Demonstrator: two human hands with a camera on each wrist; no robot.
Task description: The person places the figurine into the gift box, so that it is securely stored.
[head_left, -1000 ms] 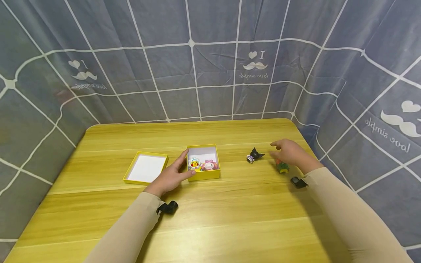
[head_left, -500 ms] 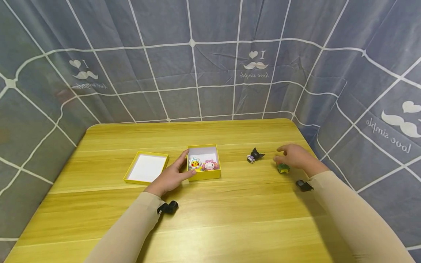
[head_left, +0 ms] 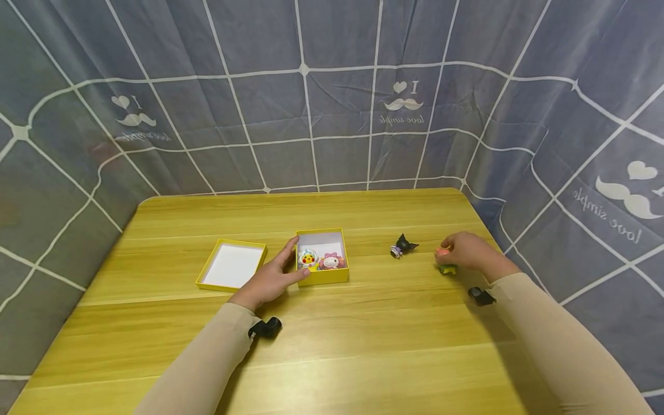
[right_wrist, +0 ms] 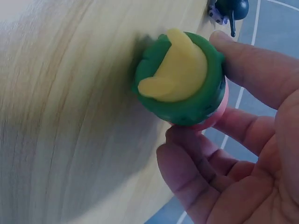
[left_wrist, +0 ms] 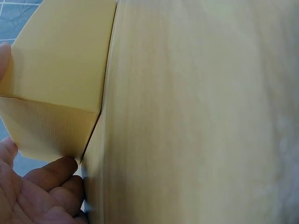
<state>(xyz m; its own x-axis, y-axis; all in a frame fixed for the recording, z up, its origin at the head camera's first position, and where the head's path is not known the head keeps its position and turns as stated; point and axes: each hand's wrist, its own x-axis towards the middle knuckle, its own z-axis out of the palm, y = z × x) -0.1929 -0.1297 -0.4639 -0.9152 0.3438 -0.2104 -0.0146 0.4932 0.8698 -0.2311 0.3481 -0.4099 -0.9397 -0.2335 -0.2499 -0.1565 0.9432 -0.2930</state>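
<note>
My left hand (head_left: 267, 281) holds a small yellow box (head_left: 327, 277) by its left front corner, thumb at the front wall and fingers along the left side. Inside the box lie a yellow-faced toy figurine (head_left: 308, 259) with a white hood and a pink one (head_left: 332, 261) with a bow. Over on the right, my right hand (head_left: 469, 251) pinches a small toy figurine (right_wrist: 180, 77) between thumb and fingers. Its end facing the right wrist camera is green and yellow; pink shows at the other end, partly hidden by the fingers.
A black figurine (head_left: 404, 244) with a striped purple-and-white part lies on the wooden table (head_left: 363, 346), between box and right hand. The yellow-edged box lid (head_left: 233, 266) rests left of the left hand, white inside up. A grey grid-patterned curtain (head_left: 337, 104) surrounds the table's back and sides.
My right hand has moved slightly right and nearer, and its thumb and fingers have closed on the green-and-pink figurine. The left hand stays at the box.
</note>
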